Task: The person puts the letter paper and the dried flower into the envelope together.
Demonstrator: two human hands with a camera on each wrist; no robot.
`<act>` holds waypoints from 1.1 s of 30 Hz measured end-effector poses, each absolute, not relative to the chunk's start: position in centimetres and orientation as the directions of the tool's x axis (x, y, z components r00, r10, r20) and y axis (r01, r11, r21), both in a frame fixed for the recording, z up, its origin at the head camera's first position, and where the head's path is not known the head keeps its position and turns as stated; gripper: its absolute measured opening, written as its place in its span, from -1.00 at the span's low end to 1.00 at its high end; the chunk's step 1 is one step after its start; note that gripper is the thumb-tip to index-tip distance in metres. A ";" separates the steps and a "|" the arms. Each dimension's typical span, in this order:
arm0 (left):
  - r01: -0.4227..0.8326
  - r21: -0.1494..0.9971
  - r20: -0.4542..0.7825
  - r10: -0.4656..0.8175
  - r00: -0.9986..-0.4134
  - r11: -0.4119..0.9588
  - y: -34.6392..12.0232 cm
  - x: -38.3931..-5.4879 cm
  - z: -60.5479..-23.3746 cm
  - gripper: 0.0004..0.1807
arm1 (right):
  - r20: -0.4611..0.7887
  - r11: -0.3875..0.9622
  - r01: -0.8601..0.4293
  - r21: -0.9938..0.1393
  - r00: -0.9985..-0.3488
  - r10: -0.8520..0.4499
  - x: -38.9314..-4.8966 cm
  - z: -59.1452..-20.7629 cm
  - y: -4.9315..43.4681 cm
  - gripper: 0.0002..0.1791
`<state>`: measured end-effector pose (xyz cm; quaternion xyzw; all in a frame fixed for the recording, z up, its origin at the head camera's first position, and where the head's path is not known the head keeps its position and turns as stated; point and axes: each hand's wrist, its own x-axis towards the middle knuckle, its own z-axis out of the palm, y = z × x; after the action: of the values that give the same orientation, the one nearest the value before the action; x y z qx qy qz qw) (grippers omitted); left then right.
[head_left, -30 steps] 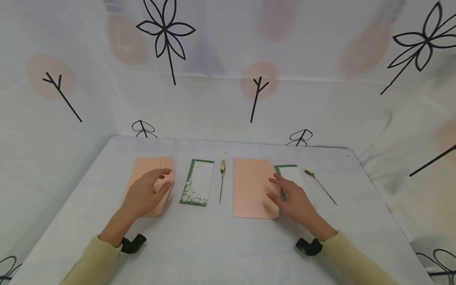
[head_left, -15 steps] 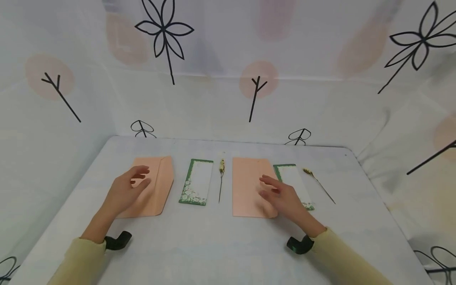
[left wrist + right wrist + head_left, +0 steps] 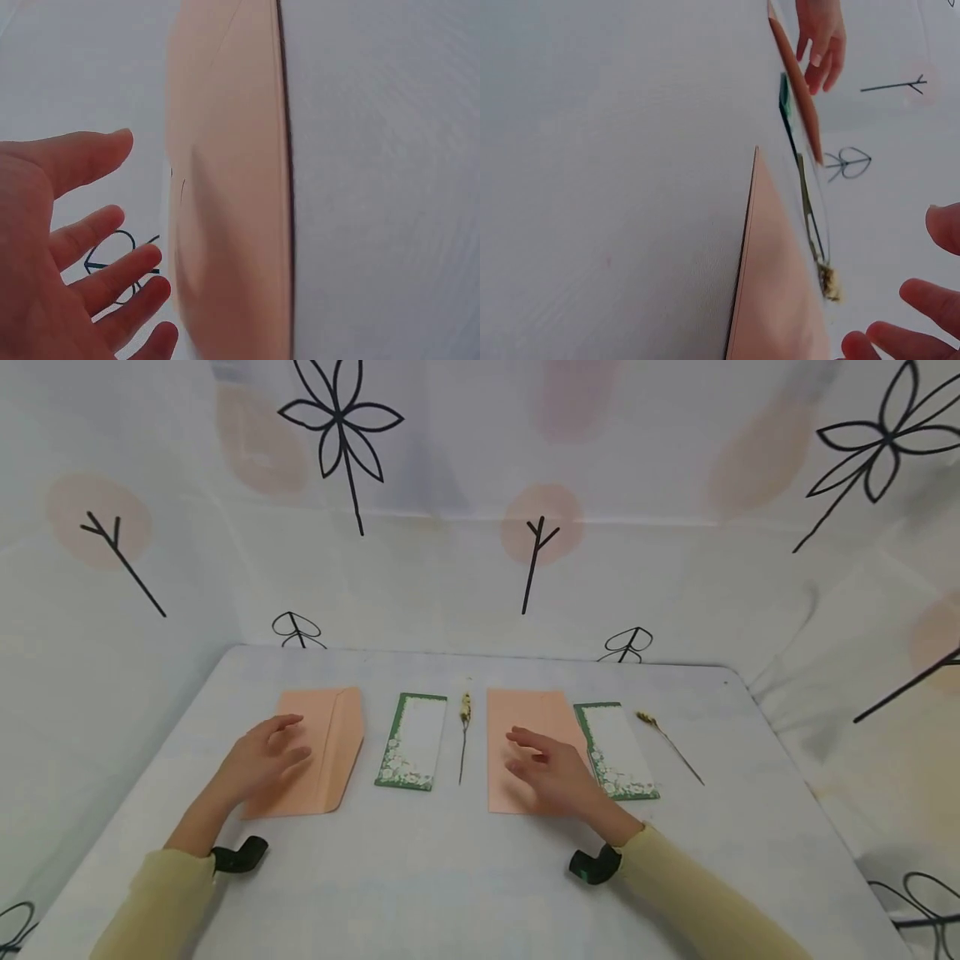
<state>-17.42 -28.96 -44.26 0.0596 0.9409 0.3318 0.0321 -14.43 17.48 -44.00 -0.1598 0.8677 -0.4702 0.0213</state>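
Observation:
Two peach envelopes lie flat on the white table. Over the left envelope [image 3: 341,752] hovers my left hand [image 3: 258,760], fingers relaxed and apart; the left wrist view shows a gap between that hand [image 3: 67,247] and the envelope [image 3: 232,187]. My right hand [image 3: 551,772] is above the right envelope [image 3: 517,710], loosely spread and holding nothing; in the right wrist view its fingers [image 3: 922,300] stand off the envelope [image 3: 772,285]. A green-bordered floral card [image 3: 416,739] and a dried flower stem [image 3: 463,735] lie between the envelopes. The left envelope's flap is on its right side.
Right of the right envelope lie a second floral card [image 3: 618,747], close against its edge, and a second dried flower stem [image 3: 671,747]. Patterned white cloth [image 3: 420,585] hangs behind the table [image 3: 420,893]. Each wrist carries a small black device [image 3: 242,856].
My left hand has moved left across its envelope, uncovering the flap. My right hand has shifted left off the second card and over the right envelope. The objects have stayed in place.

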 end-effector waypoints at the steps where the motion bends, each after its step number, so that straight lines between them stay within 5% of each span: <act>1: 0.086 0.617 -0.019 0.123 -0.992 0.783 -29.0 -17.5 -44.3 -0.26 | 0.115 0.498 -0.262 -0.827 -0.945 -0.306 -14.5 -44.0 17.2 -0.47; 10: 0.072 0.595 0.000 0.090 -0.996 0.800 -29.0 -17.8 -44.1 -0.23 | 0.073 0.450 -0.220 -0.865 -0.944 -0.321 -15.0 -43.8 14.7 -0.48; 18: 0.114 0.458 -0.037 0.146 -0.989 0.882 -28.2 -17.2 -44.0 -0.11 | 0.008 0.435 -0.159 -0.886 -0.945 -0.328 -15.4 -43.2 12.3 -0.49; 33: 0.059 0.345 -0.157 0.120 -0.980 0.937 -25.6 -16.5 -43.3 0.07 | 0.055 0.422 -0.274 -0.864 -0.886 -0.461 -17.1 -43.6 7.2 -0.46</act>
<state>-16.49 -25.64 -43.33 0.0457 0.9801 0.1717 0.0880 -17.14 7.18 -43.60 -0.2193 0.8379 -0.4907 0.0956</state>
